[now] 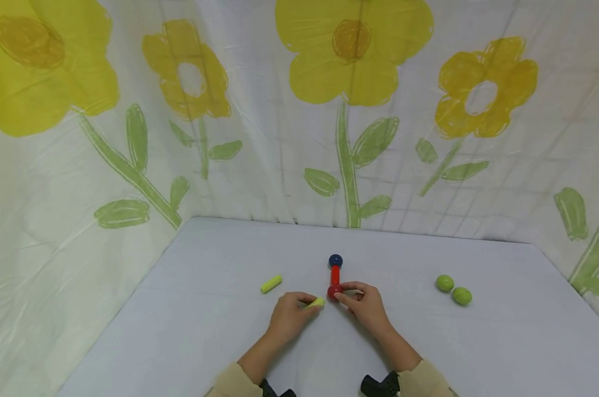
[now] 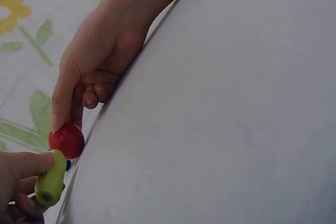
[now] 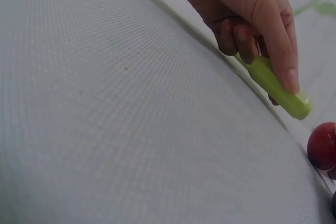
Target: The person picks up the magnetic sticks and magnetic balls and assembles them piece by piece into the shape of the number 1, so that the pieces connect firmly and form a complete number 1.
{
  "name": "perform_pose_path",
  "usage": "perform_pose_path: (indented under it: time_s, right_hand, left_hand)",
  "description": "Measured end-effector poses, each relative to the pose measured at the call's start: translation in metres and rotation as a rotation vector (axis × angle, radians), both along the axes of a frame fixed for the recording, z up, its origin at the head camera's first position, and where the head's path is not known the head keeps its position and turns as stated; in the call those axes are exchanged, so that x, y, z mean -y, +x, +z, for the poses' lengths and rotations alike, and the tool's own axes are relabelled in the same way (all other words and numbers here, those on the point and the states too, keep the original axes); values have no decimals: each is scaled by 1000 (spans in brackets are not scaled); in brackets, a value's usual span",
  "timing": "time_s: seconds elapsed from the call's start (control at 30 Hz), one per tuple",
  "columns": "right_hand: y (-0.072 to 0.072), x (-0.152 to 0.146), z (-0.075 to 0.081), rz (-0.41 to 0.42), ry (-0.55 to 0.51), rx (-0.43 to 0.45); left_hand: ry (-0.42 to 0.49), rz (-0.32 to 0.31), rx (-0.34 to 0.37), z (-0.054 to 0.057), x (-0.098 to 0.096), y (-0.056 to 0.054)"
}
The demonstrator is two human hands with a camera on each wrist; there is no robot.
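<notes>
My left hand (image 1: pixel 288 318) pinches a yellow-green rod (image 1: pixel 316 302) between thumb and fingers; its end points toward a red ball (image 1: pixel 334 292). In the left wrist view a small dark recess shows in the near end of this rod (image 2: pixel 50 182). My right hand (image 1: pixel 367 310) pinches the red ball from the right. From that ball a red rod (image 1: pixel 335 275) runs away from me to a dark blue ball (image 1: pixel 335 261), the three in one line. In the right wrist view a narrow gap lies between the held rod (image 3: pixel 278 85) and the red ball (image 3: pixel 321 146).
A second yellow-green rod (image 1: pixel 271 284) lies on the white table (image 1: pixel 205 331), left of and beyond my left hand. Two green balls (image 1: pixel 453 290) sit side by side to the right. Behind the table hangs a white curtain (image 1: pixel 259 182) with yellow flowers.
</notes>
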State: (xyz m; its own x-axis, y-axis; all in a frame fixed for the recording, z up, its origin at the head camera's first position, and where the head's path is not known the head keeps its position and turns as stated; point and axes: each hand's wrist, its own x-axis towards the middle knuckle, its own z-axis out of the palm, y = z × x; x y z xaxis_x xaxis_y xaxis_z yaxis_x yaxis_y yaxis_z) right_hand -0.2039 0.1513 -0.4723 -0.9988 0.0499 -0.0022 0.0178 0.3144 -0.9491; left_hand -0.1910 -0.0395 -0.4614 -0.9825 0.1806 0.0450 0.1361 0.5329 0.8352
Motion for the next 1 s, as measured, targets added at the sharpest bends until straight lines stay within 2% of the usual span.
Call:
perform_pose_path:
  time_s: [0.3, 0.83, 1.0]
  right_hand:
    - [0, 1, 3, -11, 3, 18]
    - [1, 1, 3, 2, -9, 2]
    - [0, 1, 2, 3, -4, 0]
  left_hand:
    - [15, 16, 11, 0, -8, 2]
    - [-47, 90, 15, -4, -21, 0]
    - [-59, 94, 10, -4, -20, 0]
